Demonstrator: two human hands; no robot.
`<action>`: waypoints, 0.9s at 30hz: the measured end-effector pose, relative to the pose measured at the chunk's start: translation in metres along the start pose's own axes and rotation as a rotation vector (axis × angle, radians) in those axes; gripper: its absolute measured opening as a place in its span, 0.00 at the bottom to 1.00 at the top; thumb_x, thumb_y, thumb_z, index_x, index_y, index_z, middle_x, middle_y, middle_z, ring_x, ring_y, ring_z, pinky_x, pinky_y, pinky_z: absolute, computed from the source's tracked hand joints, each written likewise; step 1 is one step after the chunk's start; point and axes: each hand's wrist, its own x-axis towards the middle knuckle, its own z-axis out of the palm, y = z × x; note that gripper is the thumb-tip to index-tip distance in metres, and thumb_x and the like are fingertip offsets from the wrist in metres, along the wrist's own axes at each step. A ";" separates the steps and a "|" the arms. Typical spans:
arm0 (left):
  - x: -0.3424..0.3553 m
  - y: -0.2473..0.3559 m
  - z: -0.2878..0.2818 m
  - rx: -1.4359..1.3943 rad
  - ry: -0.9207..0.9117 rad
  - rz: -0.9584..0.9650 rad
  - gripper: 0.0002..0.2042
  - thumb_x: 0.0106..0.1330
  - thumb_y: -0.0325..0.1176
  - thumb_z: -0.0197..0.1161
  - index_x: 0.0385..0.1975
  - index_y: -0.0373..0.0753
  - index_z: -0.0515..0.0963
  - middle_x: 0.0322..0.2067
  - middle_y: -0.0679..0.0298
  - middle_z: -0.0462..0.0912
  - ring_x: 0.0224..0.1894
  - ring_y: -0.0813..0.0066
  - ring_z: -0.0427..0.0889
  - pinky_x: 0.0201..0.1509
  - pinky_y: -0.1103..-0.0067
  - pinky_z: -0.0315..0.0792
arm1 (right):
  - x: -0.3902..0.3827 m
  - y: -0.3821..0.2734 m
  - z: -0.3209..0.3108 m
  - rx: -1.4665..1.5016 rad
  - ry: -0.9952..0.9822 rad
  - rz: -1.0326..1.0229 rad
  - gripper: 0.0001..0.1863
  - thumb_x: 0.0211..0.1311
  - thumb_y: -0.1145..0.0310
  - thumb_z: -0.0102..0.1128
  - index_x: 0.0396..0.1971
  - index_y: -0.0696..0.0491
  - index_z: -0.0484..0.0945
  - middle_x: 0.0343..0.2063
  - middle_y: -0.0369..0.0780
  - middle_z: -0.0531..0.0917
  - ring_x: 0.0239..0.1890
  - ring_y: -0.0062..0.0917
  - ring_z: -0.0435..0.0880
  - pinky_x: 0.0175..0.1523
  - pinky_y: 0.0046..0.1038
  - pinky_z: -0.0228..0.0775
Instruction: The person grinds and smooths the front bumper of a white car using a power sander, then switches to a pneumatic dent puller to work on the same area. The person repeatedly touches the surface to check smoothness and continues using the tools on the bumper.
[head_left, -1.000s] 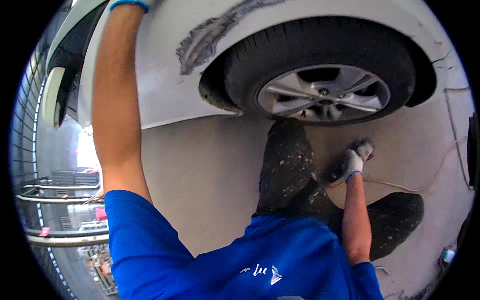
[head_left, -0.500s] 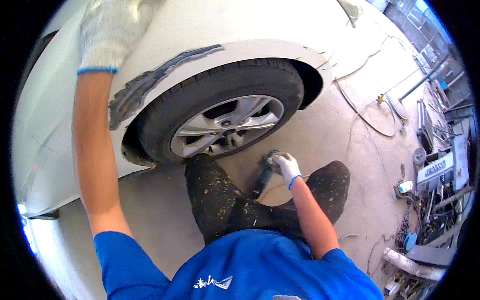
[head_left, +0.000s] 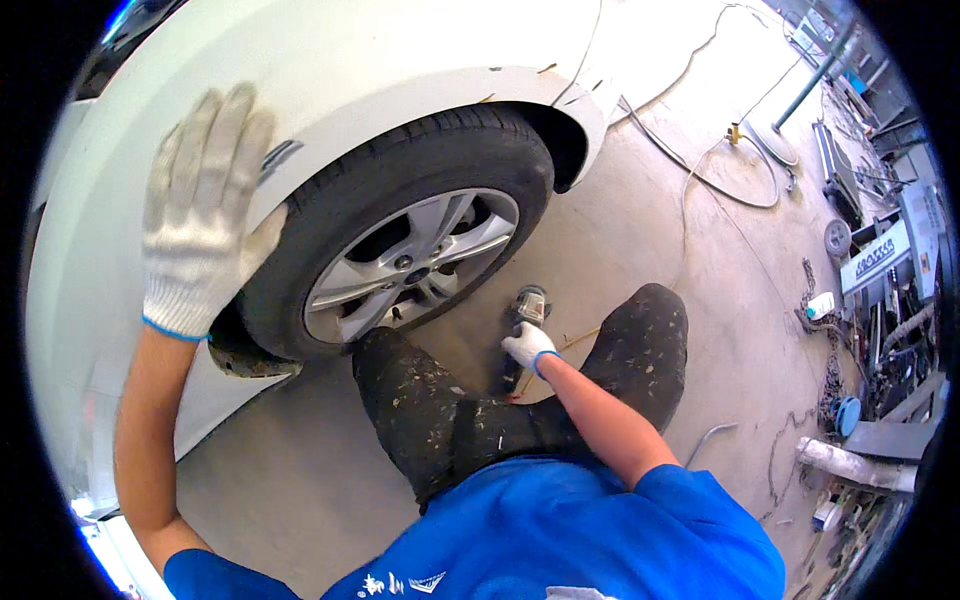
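Observation:
My left hand, in a white knit glove, lies flat, fingers extended, on the white car fender over a dark scraped patch that it mostly covers. Beside it is the wheel arch with a black tyre and silver rim. My right hand, also gloved, is closed around the dark body of an angle grinder low on the floor between my legs, its metal head showing beyond the fingers. A thin cord runs from near the grinder across the floor.
My paint-spattered knees are bent below the wheel. Hoses with a yellow fitting lie at upper right, near a green pole. The right edge holds metal parts, a small wheel, a chain, a white bottle and a pipe.
My left hand has moved down the fender from the top edge onto the scraped patch. My right hand has shifted slightly down along the grinder. The view has swung, showing more floor at right.

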 end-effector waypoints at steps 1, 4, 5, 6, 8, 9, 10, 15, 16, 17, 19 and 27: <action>0.016 0.004 0.003 0.002 -0.010 0.016 0.49 0.49 0.45 0.77 0.74 0.53 0.58 0.74 0.66 0.59 0.76 0.65 0.57 0.81 0.68 0.52 | -0.002 -0.009 0.005 -0.177 0.005 0.102 0.33 0.56 0.52 0.66 0.58 0.58 0.74 0.52 0.51 0.83 0.57 0.44 0.82 0.62 0.36 0.73; 0.061 0.031 0.013 -0.012 -0.014 -0.002 0.48 0.51 0.43 0.77 0.75 0.55 0.58 0.74 0.68 0.59 0.76 0.68 0.57 0.82 0.70 0.51 | 0.024 0.028 0.016 -0.112 0.037 0.433 0.41 0.53 0.47 0.68 0.62 0.57 0.70 0.60 0.51 0.78 0.60 0.41 0.81 0.65 0.37 0.72; 0.072 0.039 0.014 -0.006 -0.025 -0.006 0.47 0.52 0.44 0.76 0.74 0.57 0.58 0.74 0.69 0.60 0.76 0.69 0.57 0.82 0.71 0.51 | 0.038 0.045 0.031 -0.062 0.033 0.533 0.42 0.52 0.46 0.68 0.62 0.56 0.70 0.61 0.51 0.77 0.60 0.40 0.81 0.65 0.38 0.72; 0.078 0.044 0.016 0.016 -0.039 0.002 0.47 0.52 0.43 0.76 0.74 0.54 0.58 0.74 0.67 0.61 0.76 0.67 0.58 0.81 0.69 0.52 | 0.054 0.059 0.044 0.007 0.085 0.589 0.40 0.50 0.47 0.69 0.59 0.58 0.75 0.58 0.51 0.80 0.60 0.38 0.82 0.62 0.37 0.74; 0.084 0.048 0.019 -0.047 0.014 0.029 0.47 0.52 0.41 0.76 0.74 0.53 0.58 0.74 0.67 0.61 0.76 0.66 0.58 0.81 0.68 0.53 | 0.106 0.109 0.044 0.024 0.005 0.418 0.34 0.50 0.49 0.69 0.53 0.57 0.80 0.52 0.49 0.83 0.54 0.39 0.84 0.58 0.36 0.75; 0.077 0.041 0.013 -0.039 -0.007 0.053 0.47 0.52 0.41 0.76 0.74 0.52 0.59 0.73 0.66 0.61 0.75 0.66 0.59 0.81 0.68 0.54 | 0.109 0.094 0.057 0.029 -0.086 0.299 0.31 0.51 0.51 0.68 0.50 0.57 0.82 0.49 0.49 0.85 0.52 0.39 0.85 0.56 0.36 0.75; 0.064 0.035 0.006 -0.019 -0.012 0.090 0.44 0.52 0.38 0.75 0.72 0.47 0.62 0.72 0.62 0.64 0.74 0.61 0.62 0.79 0.64 0.57 | 0.103 0.088 0.071 0.200 -0.009 0.370 0.28 0.51 0.51 0.68 0.47 0.56 0.83 0.44 0.46 0.87 0.46 0.37 0.86 0.51 0.36 0.76; -0.037 0.004 -0.007 0.150 -0.106 0.112 0.35 0.56 0.35 0.70 0.67 0.37 0.68 0.69 0.52 0.67 0.70 0.46 0.66 0.72 0.54 0.62 | 0.104 0.077 0.082 0.340 -0.029 0.492 0.31 0.50 0.52 0.68 0.52 0.56 0.82 0.53 0.47 0.85 0.56 0.38 0.84 0.58 0.36 0.76; -0.061 -0.003 -0.008 0.175 -0.115 0.120 0.35 0.57 0.35 0.69 0.67 0.37 0.67 0.68 0.51 0.67 0.70 0.45 0.66 0.72 0.53 0.62 | 0.103 0.075 0.081 0.340 -0.013 0.519 0.30 0.50 0.53 0.69 0.52 0.56 0.82 0.53 0.47 0.85 0.56 0.38 0.84 0.59 0.36 0.76; -0.077 -0.010 -0.011 0.202 -0.116 0.133 0.35 0.58 0.35 0.69 0.67 0.36 0.67 0.68 0.50 0.67 0.70 0.44 0.66 0.72 0.53 0.62 | 0.105 0.072 0.079 0.349 0.006 0.545 0.30 0.49 0.54 0.70 0.52 0.55 0.82 0.53 0.46 0.85 0.56 0.37 0.84 0.59 0.36 0.76; -0.086 -0.009 -0.010 0.199 -0.120 0.122 0.35 0.58 0.35 0.68 0.67 0.36 0.66 0.68 0.50 0.67 0.70 0.44 0.66 0.72 0.53 0.61 | 0.118 0.079 0.069 0.392 0.089 0.590 0.29 0.48 0.56 0.70 0.50 0.55 0.83 0.52 0.46 0.85 0.56 0.37 0.85 0.59 0.36 0.76; -0.017 0.005 -0.014 0.148 -0.142 0.140 0.37 0.57 0.33 0.68 0.69 0.38 0.64 0.69 0.50 0.65 0.72 0.47 0.63 0.75 0.56 0.59 | 0.085 0.045 0.057 0.357 0.102 0.656 0.31 0.51 0.57 0.68 0.56 0.53 0.77 0.56 0.46 0.82 0.59 0.38 0.82 0.63 0.38 0.74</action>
